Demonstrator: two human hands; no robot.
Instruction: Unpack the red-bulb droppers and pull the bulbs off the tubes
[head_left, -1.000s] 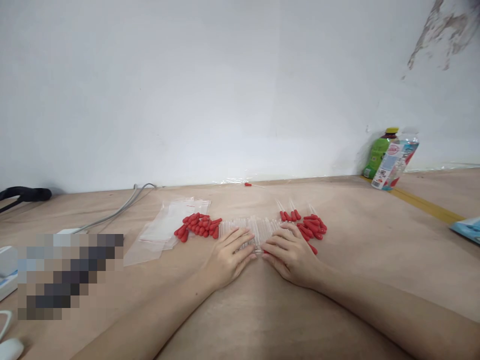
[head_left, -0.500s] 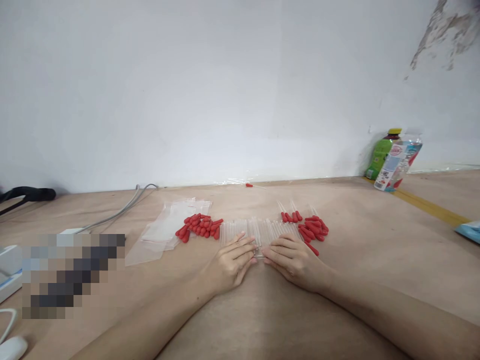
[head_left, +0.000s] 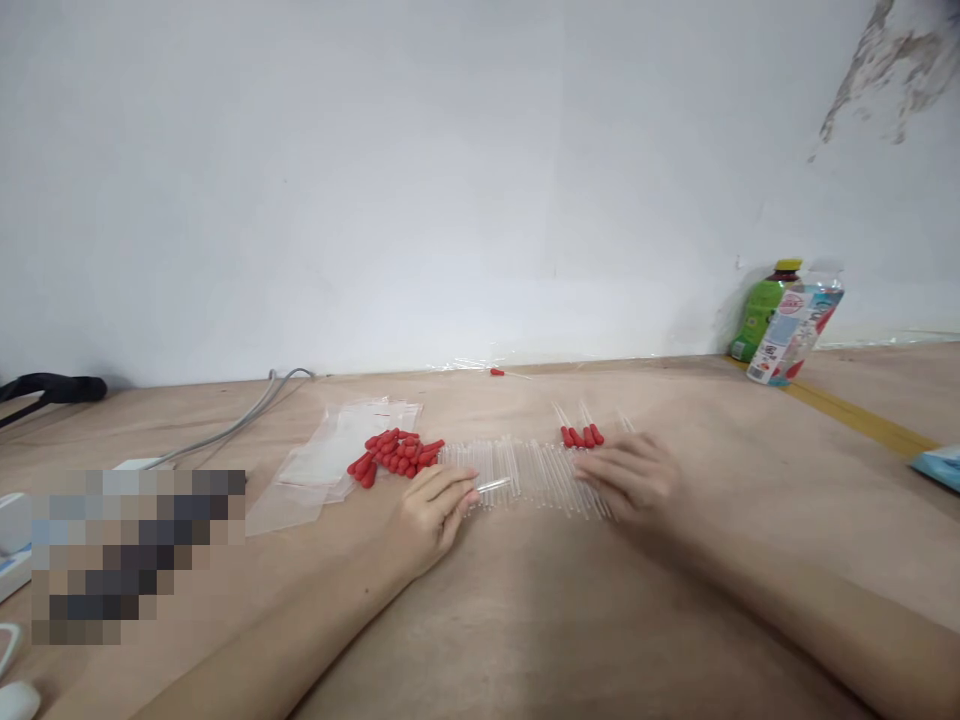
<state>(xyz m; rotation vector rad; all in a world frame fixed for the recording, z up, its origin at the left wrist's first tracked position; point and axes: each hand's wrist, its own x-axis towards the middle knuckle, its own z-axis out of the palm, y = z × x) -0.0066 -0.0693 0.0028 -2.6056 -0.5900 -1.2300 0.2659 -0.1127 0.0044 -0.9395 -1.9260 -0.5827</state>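
Note:
My left hand (head_left: 435, 515) pinches a thin clear tube (head_left: 493, 486) that points right from its fingertips; whether there is more than one I cannot tell. Beneath and beside it lies a row of similar clear tubes (head_left: 536, 470). My right hand (head_left: 630, 480), blurred by motion, has its fingers stretched out over the row's right end and hides the red bulbs there. A pile of red rubber bulbs (head_left: 397, 453) lies left of the row. Behind its right part are several droppers (head_left: 583, 436), red bulbs fitted on clear tubes.
Clear plastic bags (head_left: 322, 455) lie left of the red pile. A lone dropper (head_left: 498, 372) is near the wall. At the back right stand a green bottle (head_left: 756, 318) and a printed bottle (head_left: 795, 335). A grey cable (head_left: 247, 420) runs along the left.
My hands have moved apart. The left has shifted left with the clear tube; the right has moved right and slightly up, over the right pile of red bulbs.

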